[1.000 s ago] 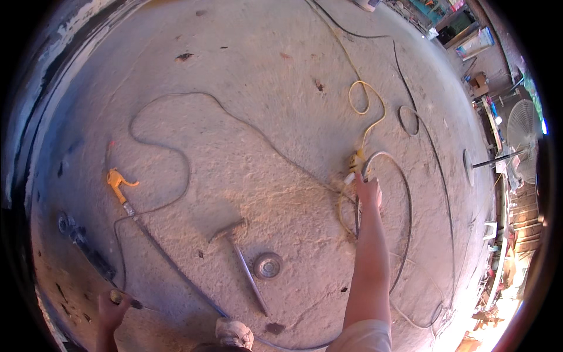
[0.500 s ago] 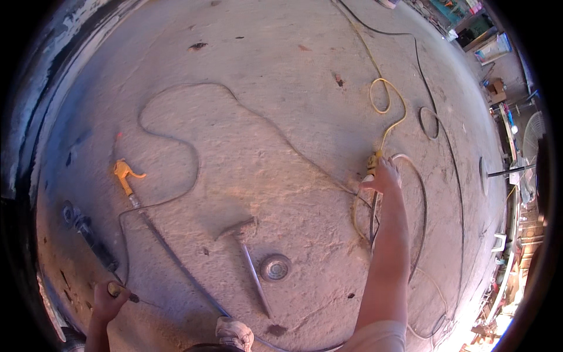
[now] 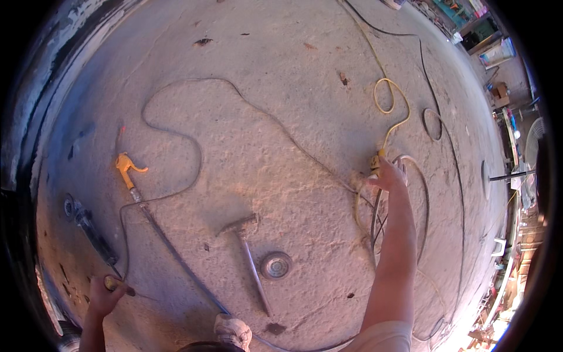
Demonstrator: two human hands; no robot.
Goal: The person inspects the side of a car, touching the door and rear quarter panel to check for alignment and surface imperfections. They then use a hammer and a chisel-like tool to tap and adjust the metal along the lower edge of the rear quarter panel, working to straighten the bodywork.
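Note:
My right hand point(image 3: 392, 175) reaches forward with its fingers around a yellow connector block point(image 3: 376, 163) on the end of a yellow extension cord point(image 3: 409, 114). Several grey and dark cords loop beside that hand. Low on the left, my left hand point(image 3: 104, 297) is closed around a small tool with a rounded tan handle point(image 3: 111, 283); its dark, thin end points right, and its exact kind is unclear. An angle grinder point(image 3: 94, 234) lies just beyond the left hand, its cord point(image 3: 199, 154) winding across the floor toward the connector.
A hammer point(image 3: 248, 264) and a round grinding disc point(image 3: 275, 266) lie mid-floor. To their left is a hose point(image 3: 176, 255) with a yellow trigger nozzle point(image 3: 125, 168). A black cord point(image 3: 451, 146) runs along the right, near a fan point(image 3: 535, 141). A cloth-like bundle point(image 3: 232, 330) is at the lower edge.
The view has shifted slightly, moving the floor objects a little to the right. My left hand has risen slightly with the tool; my right hand stays at the yellow connector block.

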